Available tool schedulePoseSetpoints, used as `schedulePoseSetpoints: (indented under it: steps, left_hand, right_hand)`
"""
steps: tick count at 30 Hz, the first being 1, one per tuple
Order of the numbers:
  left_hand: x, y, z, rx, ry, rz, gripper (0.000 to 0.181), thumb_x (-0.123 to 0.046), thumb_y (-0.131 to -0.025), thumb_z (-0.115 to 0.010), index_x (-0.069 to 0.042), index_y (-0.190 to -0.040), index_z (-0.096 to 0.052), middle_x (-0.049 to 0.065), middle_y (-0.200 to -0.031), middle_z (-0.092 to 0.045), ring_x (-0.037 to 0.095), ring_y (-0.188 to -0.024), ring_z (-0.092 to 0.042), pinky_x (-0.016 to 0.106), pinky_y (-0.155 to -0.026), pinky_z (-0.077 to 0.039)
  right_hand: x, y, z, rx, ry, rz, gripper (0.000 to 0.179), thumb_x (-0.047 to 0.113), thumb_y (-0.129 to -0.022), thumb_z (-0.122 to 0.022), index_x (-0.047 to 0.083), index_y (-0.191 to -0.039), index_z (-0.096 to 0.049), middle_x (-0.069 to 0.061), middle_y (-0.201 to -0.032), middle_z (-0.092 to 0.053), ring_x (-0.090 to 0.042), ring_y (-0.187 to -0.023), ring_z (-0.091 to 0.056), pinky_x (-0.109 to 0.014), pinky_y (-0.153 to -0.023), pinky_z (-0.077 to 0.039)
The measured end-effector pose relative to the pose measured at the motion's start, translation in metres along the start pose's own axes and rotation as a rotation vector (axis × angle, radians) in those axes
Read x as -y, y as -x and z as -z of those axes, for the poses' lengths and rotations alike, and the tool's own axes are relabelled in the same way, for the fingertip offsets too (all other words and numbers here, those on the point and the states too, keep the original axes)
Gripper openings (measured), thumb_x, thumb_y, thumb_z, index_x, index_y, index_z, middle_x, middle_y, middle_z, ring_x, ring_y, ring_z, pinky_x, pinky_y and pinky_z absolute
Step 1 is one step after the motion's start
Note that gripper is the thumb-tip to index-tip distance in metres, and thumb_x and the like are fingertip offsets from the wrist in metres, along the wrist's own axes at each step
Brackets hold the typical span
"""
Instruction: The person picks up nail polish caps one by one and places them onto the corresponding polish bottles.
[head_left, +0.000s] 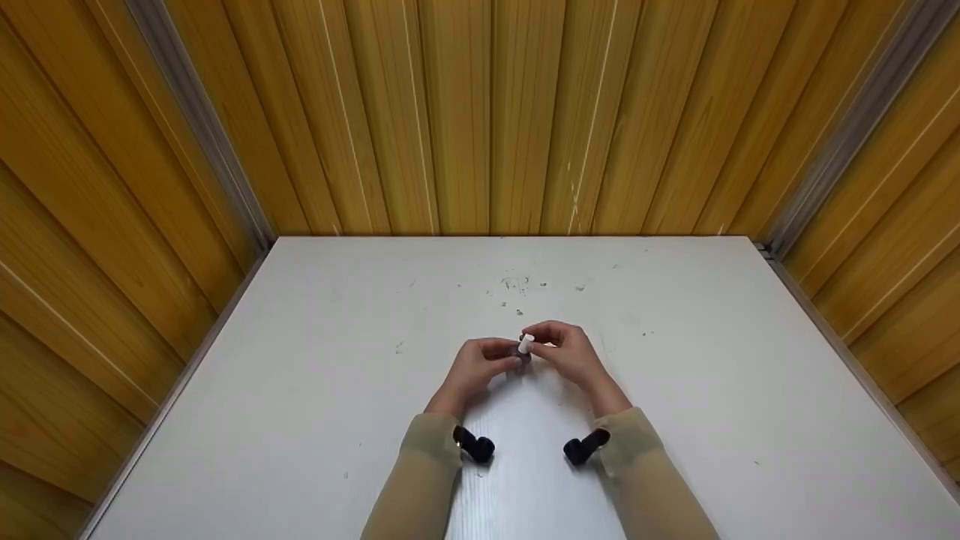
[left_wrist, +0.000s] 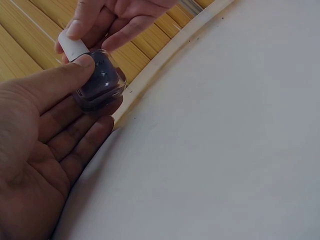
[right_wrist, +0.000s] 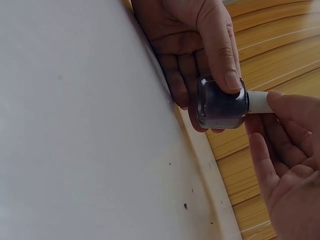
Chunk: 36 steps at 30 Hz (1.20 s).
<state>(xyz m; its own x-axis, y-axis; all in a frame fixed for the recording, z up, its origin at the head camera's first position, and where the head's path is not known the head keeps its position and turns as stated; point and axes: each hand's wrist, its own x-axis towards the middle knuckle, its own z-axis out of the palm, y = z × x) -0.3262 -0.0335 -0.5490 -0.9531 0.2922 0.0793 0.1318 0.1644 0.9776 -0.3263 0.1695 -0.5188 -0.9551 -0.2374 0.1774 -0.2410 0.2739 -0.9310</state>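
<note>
A small glass nail polish bottle (left_wrist: 102, 82) with dark polish inside is held between both hands above the table. My left hand (head_left: 474, 367) grips the glass body, thumb on its front face and fingers behind it. At the white cap (right_wrist: 259, 102), the thumb and fingers of my right hand (head_left: 571, 354) pinch from the other side. The cap sits on the bottle's neck, with no gap visible between them. In the head view the bottle is small and partly hidden by the fingers.
The white table (head_left: 315, 337) carries several small dark specks and marks (head_left: 516, 283) beyond the hands. Yellow wood-look panels (head_left: 487, 112) wall it in at the back and sides. A black wrist camera (head_left: 476, 446) sticks out from each sleeve.
</note>
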Motion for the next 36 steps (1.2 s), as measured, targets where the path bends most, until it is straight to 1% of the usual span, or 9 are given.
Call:
schedulePoseSetpoints:
  steps: [8,10,12,15,18,20,26,32,36]
  left_hand:
    - [-0.002,0.001,0.0,0.006,-0.02,-0.015,0.027,-0.011,-0.09,-0.08,-0.004,-0.116,-0.077,0.013,-0.11,-0.079,0.018,-0.1,-0.075,0.026,-0.087,-0.057]
    - [-0.001,0.0,-0.001,0.006,-0.022,-0.016,0.026,-0.011,-0.09,-0.08,-0.004,-0.115,-0.077,0.013,-0.11,-0.079,0.018,-0.099,-0.075,0.025,-0.085,-0.057]
    - [-0.002,0.0,-0.001,0.005,-0.032,-0.013,0.026,-0.011,-0.09,-0.08,-0.004,-0.115,-0.077,0.013,-0.11,-0.079,0.016,-0.099,-0.074,0.025,-0.085,-0.056]
    - [-0.002,0.0,0.0,0.001,-0.041,-0.011,0.028,-0.011,-0.09,-0.08,-0.004,-0.116,-0.077,0.012,-0.111,-0.079,0.014,-0.099,-0.074,0.024,-0.086,-0.056]
    - [-0.002,0.001,0.0,0.001,-0.037,-0.004,0.029,-0.01,-0.09,-0.08,-0.004,-0.118,-0.076,0.012,-0.112,-0.079,0.012,-0.1,-0.073,0.025,-0.086,-0.056]
    - [-0.002,0.0,0.0,0.002,-0.034,-0.004,0.029,-0.01,-0.09,-0.079,-0.002,-0.118,-0.076,0.013,-0.112,-0.079,0.012,-0.099,-0.073,0.024,-0.086,-0.057]
    - [-0.002,0.0,0.0,0.001,-0.05,-0.01,0.028,-0.009,-0.09,-0.08,-0.003,-0.117,-0.076,0.012,-0.111,-0.079,0.01,-0.096,-0.072,0.024,-0.086,-0.056]
    - [-0.001,0.0,0.001,0.014,-0.049,-0.021,0.027,-0.011,-0.09,-0.079,-0.005,-0.116,-0.077,0.01,-0.109,-0.08,0.013,-0.098,-0.074,0.026,-0.088,-0.057]
    - [0.0,0.0,0.001,0.03,-0.015,-0.004,0.027,-0.009,-0.091,-0.078,-0.005,-0.118,-0.076,0.011,-0.112,-0.079,0.015,-0.101,-0.075,0.026,-0.087,-0.058]
  right_hand:
    - [0.002,-0.001,-0.004,-0.066,-0.005,-0.094,0.023,0.011,-0.088,-0.081,0.0,-0.107,-0.073,-0.009,-0.101,-0.075,-0.011,-0.089,-0.064,-0.022,-0.077,-0.049]
    - [0.012,0.004,-0.005,-0.072,0.002,-0.094,0.024,0.009,-0.089,-0.08,-0.004,-0.107,-0.071,-0.01,-0.099,-0.073,-0.011,-0.088,-0.062,-0.021,-0.075,-0.048]
    - [0.021,0.007,-0.005,-0.062,0.015,-0.087,0.026,0.006,-0.089,-0.078,-0.007,-0.11,-0.07,-0.015,-0.102,-0.074,-0.012,-0.09,-0.063,-0.021,-0.075,-0.048]
    - [0.022,0.007,-0.003,-0.014,0.01,-0.054,0.032,0.003,-0.091,-0.075,-0.01,-0.12,-0.068,-0.022,-0.112,-0.074,-0.018,-0.1,-0.067,-0.021,-0.082,-0.05]
    - [0.006,0.001,-0.001,0.024,-0.007,-0.028,0.035,0.003,-0.093,-0.073,-0.009,-0.125,-0.067,-0.026,-0.123,-0.072,-0.024,-0.111,-0.068,-0.02,-0.088,-0.051]
    - [0.0,-0.001,-0.001,0.032,-0.015,-0.021,0.034,0.003,-0.094,-0.073,-0.008,-0.125,-0.068,-0.026,-0.123,-0.072,-0.023,-0.111,-0.069,-0.019,-0.087,-0.051]
    - [-0.001,-0.001,-0.001,-0.011,-0.005,-0.032,0.027,0.009,-0.092,-0.077,-0.004,-0.115,-0.074,-0.02,-0.111,-0.076,-0.009,-0.096,-0.067,-0.019,-0.082,-0.049]
    - [0.0,-0.002,-0.004,-0.065,0.028,-0.075,0.019,0.012,-0.087,-0.082,0.004,-0.104,-0.077,-0.005,-0.095,-0.077,-0.011,-0.087,-0.065,-0.023,-0.078,-0.05]
    - [-0.002,-0.002,-0.005,-0.077,0.037,-0.099,0.022,0.014,-0.086,-0.083,0.003,-0.102,-0.074,0.001,-0.091,-0.075,-0.012,-0.086,-0.063,-0.024,-0.075,-0.049]
